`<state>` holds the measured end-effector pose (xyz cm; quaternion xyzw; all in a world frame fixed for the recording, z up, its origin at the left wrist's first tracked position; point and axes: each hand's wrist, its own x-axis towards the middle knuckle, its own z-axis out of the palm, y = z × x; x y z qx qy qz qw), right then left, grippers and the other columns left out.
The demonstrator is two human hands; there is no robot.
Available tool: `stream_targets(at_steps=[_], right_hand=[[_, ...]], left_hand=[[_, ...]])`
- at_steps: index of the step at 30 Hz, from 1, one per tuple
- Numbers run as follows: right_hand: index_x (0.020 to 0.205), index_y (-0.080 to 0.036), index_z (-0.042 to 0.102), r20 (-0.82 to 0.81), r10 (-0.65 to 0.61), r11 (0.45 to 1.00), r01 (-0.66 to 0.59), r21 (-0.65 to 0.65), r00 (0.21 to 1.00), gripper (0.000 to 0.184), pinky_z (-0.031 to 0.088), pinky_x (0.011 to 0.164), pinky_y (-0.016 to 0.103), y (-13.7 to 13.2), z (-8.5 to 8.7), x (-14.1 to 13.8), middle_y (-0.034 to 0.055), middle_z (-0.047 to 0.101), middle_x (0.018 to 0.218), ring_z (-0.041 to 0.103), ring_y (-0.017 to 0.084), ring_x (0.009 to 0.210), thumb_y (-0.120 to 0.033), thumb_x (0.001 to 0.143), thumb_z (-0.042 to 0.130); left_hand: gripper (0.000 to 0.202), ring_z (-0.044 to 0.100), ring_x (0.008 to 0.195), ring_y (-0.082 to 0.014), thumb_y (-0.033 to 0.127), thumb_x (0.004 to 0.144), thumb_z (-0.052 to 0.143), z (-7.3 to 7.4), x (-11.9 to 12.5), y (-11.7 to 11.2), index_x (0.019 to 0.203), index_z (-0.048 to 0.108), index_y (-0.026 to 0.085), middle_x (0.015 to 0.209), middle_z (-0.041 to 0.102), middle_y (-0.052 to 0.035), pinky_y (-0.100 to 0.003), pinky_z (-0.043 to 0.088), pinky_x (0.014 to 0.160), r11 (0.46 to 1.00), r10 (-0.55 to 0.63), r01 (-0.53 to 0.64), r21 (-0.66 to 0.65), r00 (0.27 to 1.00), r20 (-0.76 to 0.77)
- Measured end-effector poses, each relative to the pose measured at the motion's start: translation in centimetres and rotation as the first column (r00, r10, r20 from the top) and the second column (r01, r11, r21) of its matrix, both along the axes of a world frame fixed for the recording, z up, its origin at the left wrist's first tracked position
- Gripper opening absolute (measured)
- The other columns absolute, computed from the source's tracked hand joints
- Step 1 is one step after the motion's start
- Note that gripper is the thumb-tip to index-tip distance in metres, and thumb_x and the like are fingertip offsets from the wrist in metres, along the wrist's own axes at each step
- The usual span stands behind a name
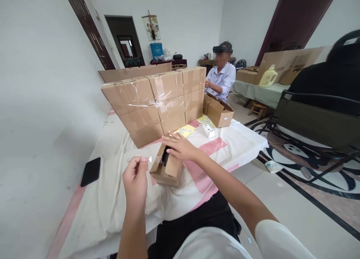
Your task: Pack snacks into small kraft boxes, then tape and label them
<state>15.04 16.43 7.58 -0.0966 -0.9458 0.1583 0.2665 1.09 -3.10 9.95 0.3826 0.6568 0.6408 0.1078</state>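
My left hand (pixel 135 176) is closed in a pinch, with a small white piece (pixel 150 159) showing at the fingertips; its exact kind is too small to tell. Just right of it, on the cloth, sits a small cardboard box (pixel 168 179) with its top partly open and a dark gap inside. My right hand (pixel 181 147) lies across the far end of that box, fingers stretched out over the flap. What is inside the box is hidden.
Stacked, taped cardboard boxes (pixel 157 101) form a wall behind. Yellow patterned sheets (pixel 185 130), a white packet (pixel 208 131) and another open box (pixel 222 114) stand to the right. A black phone (pixel 90 172) lies left. A co-worker (pixel 223 75) sits beyond.
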Motion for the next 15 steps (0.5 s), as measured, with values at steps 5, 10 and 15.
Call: stream_targets(at_steps=[5,10,15], right_hand=[[0.140,-0.019,0.061,0.108,0.039,0.999,-0.039,-0.008,0.993,0.044,0.010,0.122,0.059,0.6,-3.7,-2.6,0.0088,0.060,0.145,0.037,0.031,0.148,-0.035,0.106,0.038],[0.145,-0.022,0.056,-0.030,0.028,0.988,-0.032,-0.151,0.999,0.051,0.016,0.123,0.052,1.4,-4.4,-1.8,0.0066,0.060,0.146,0.044,0.023,0.144,-0.035,0.109,0.022],[0.151,-0.018,0.047,-0.051,0.011,0.985,-0.020,-0.172,0.999,0.052,0.022,0.121,0.048,1.8,-4.7,-1.8,0.0106,0.058,0.147,0.042,0.024,0.143,-0.040,0.107,0.031]], left_hand=[[0.030,0.059,0.081,-0.0183,0.049,0.077,0.062,-1.4,-3.0,3.9,0.069,0.063,0.020,0.080,0.063,-0.0012,-0.029,0.044,0.077,0.941,-0.217,0.198,-0.276,0.975,-0.041],[0.038,0.062,0.089,-0.0224,0.055,0.075,0.056,-4.1,-3.3,7.1,0.073,0.071,0.021,0.091,0.067,-0.0054,-0.034,0.046,0.083,0.877,-0.228,0.164,-0.452,0.970,-0.089],[0.032,0.061,0.098,-0.0261,0.051,0.081,0.058,-4.5,-2.0,7.7,0.069,0.072,0.026,0.094,0.068,-0.0043,-0.046,0.037,0.097,0.801,-0.173,-0.009,-0.599,0.954,-0.245]])
